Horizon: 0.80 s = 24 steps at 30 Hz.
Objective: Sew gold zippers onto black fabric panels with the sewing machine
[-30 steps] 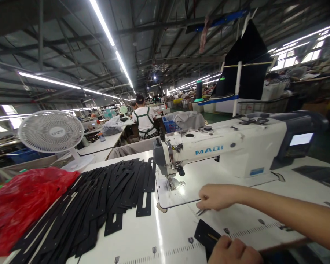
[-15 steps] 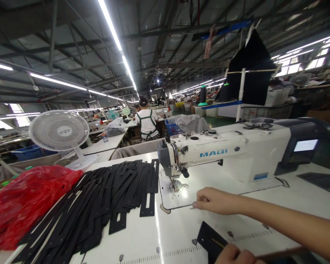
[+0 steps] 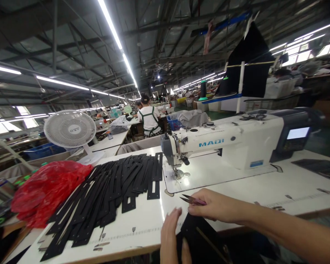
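Note:
My right hand [image 3: 213, 206] is closed around small thread snips [image 3: 191, 200], whose blades point left over the white table [image 3: 143, 223]. Just below, my left hand [image 3: 172, 234] rests with flat fingers on a black cut piece [image 3: 200, 238] at the table's front edge. The white MAQI sewing machine [image 3: 228, 145] stands behind both hands, its needle area lit. A large spread of black slotted pieces [image 3: 110, 190] lies to the left of the machine.
A red plastic bag [image 3: 48, 189] sits at the table's left end, with a white desk fan [image 3: 70, 129] behind it. A person in a white shirt sits with their back to me at a far table [image 3: 148, 119]. Dark pieces lie at the right [image 3: 319, 167].
My right hand picked up the snips from the table and drew back toward me. My left hand came up into view, flat on the black piece. The view shifted right and down.

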Tool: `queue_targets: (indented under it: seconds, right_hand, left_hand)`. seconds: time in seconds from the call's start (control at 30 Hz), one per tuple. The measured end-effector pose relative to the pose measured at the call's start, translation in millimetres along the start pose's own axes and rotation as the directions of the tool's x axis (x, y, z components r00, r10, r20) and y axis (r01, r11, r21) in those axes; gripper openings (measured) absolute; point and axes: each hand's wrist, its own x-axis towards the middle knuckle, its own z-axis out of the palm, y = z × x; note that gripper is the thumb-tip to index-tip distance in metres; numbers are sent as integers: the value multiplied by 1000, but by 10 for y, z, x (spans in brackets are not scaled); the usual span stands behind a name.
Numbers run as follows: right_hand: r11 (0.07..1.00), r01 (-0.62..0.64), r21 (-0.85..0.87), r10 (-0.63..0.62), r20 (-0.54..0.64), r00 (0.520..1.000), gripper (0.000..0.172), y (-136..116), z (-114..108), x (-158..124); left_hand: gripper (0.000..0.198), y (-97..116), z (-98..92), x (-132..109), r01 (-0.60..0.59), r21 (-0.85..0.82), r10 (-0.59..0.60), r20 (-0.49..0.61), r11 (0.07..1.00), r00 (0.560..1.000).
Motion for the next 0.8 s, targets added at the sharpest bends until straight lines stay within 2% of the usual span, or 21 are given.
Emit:
queue_targets:
  seconds: [0.03,0.1,0.13,0.2,0.27,0.33,0.37,0.43,0.5,0.53,0.63,0.7,0.73,0.8]
  right_hand:
    - [999,19,-29,-20,-13,1000,38,-28,68,14]
    - [994,61,-88,-66,-64,996,35,-80,217,42]
    - [992,81,-99,-90,-95,991,32,-105,293,50]
    - [991,90,-102,-108,-187,976,26,-156,440,46]
    - [986,56,-155,-103,-315,943,26,-199,570,16]
    - [967,-11,-253,-94,-400,912,33,-227,673,-26]
    - [958,-35,-285,-84,-396,914,37,-234,714,-46]
    - [956,-65,-286,-35,-329,944,42,-234,771,-80]
    - [953,-127,-273,51,-271,961,40,-226,791,-110]
    - [949,-148,-279,77,-250,965,37,-219,787,-127]
    - [944,-115,-309,52,-207,977,28,-174,751,-197]
    - [953,-57,-299,0,-188,982,26,-107,743,-257]
    - [958,-41,-282,-14,-191,981,25,-60,752,-286]
    - [970,-27,-240,-26,-213,977,23,51,800,-336]
  left_hand:
    - [32,-3,-66,4,106,-75,-100,87,992,991]
    - [36,31,-173,23,247,-165,-207,224,955,952]
    - [37,60,-222,33,277,-177,-228,253,944,940]
    - [35,127,-324,45,270,-138,-231,245,953,942]
    - [30,181,-421,31,178,-37,-165,218,983,962]
    - [25,211,-489,-14,-12,146,-10,146,989,989]
    - [22,219,-506,-45,-111,257,88,100,960,991]
    - [20,226,-504,-111,-249,443,256,46,861,966]
    - [21,230,-468,-166,-310,517,331,54,798,942]
    - [21,233,-445,-186,-322,513,336,68,796,939]
    - [20,242,-395,-219,-263,387,260,63,884,964]
    - [16,247,-387,-233,-100,221,87,69,970,994]
    - [17,249,-389,-242,10,138,-23,97,990,995]
    - [23,249,-393,-267,220,31,-222,181,975,958]
